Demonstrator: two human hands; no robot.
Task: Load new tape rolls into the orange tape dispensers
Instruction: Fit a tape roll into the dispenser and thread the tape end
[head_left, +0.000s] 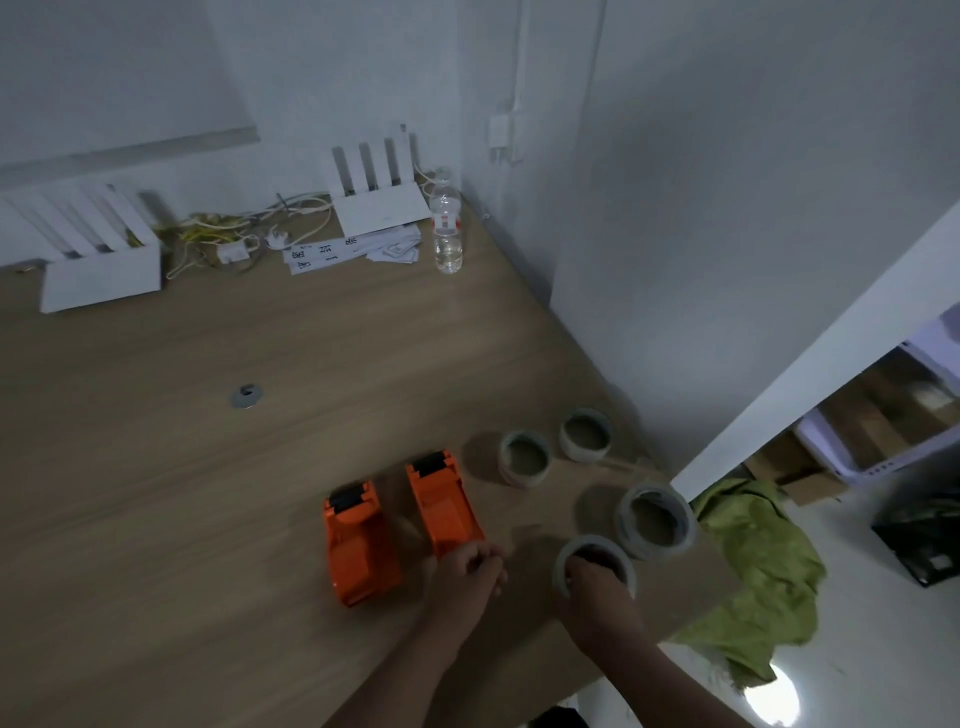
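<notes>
Two orange tape dispensers lie side by side on the wooden table (208, 493): the left dispenser (358, 545) and the right dispenser (441, 504). Several clear tape rolls stand to their right; two small ones (524, 457) (586, 434) sit farther back, and a larger roll (655, 522) is near the table edge. My right hand (597, 587) grips the nearest roll (595, 558), fingers inside its core. My left hand (470, 569) is curled at the near end of the right dispenser; whether it grips the dispenser is unclear.
A water bottle (448, 228), two white routers (376, 197) (98, 254), cables and paper slips sit at the back by the wall. A green cloth (753, 571) hangs off the table's right corner. A metal grommet (247, 397) is set in the tabletop.
</notes>
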